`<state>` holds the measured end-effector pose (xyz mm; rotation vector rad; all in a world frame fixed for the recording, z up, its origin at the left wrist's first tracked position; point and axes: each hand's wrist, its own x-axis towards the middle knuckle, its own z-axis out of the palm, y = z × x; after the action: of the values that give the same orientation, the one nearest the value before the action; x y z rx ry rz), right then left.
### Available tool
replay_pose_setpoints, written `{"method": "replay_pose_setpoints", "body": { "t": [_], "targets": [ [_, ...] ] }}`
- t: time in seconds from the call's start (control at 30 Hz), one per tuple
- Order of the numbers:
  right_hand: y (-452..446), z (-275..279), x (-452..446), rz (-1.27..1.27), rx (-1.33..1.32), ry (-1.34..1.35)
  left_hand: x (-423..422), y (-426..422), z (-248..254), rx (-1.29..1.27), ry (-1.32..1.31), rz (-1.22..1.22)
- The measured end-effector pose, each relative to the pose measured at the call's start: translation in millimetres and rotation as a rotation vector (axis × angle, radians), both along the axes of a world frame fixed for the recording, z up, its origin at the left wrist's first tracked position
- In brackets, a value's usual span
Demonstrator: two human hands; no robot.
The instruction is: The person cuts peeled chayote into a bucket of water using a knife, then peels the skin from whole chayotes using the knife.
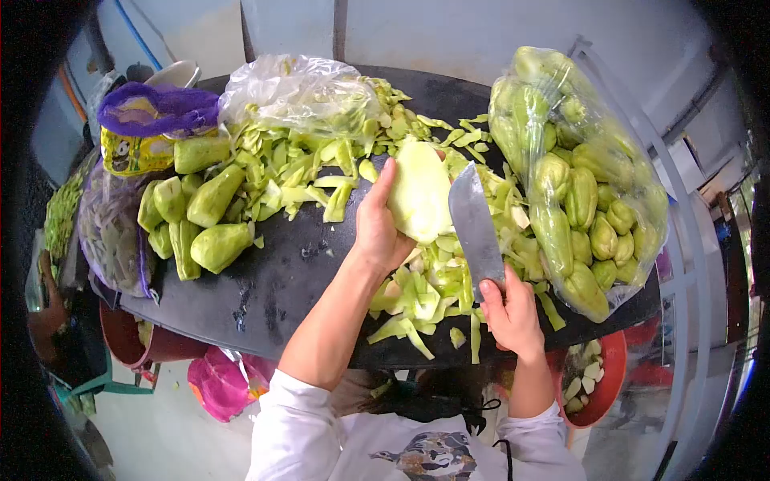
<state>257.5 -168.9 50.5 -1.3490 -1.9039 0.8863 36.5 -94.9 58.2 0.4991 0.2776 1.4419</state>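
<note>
A peeled, pale green chayote [420,192] is held up in my left hand [380,228], the thumb along its left side and the other fingers mostly hidden behind it. My right hand [511,311] grips the handle of a wide-bladed knife [476,224]. The blade points up and stands close to the chayote's right side; whether they touch is unclear. Beneath both hands, green peelings [421,301] lie on the black table [281,280].
Several whole chayotes [210,196] lie at the left beside a purple mesh bag [116,228]. A clear bag of chayotes [581,192] fills the right side. Behind are more peelings and a clear plastic bag [297,92]. Below the right edge is a red bucket [616,377] with cut pieces.
</note>
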Motion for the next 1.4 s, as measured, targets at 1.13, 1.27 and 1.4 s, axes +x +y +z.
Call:
{"method": "replay_pose_setpoints", "body": {
  "t": [1.13, 1.27, 1.4],
  "targets": [
    [24.3, -0.4, -31.1, 0.227, -0.418, 0.619, 37.0, -24.5, -6.2, 0.022, -0.033, -0.119],
    [26.8, -4.6, -37.2, 0.1, -0.015, 0.309, 40.4, -23.4, -6.2, -0.183, -0.081, 0.086],
    [22.9, -3.7, -34.1, -0.016, 0.333, -0.116, 24.7, -12.1, -13.3, -0.047, 0.001, 0.334]
  ]
}}
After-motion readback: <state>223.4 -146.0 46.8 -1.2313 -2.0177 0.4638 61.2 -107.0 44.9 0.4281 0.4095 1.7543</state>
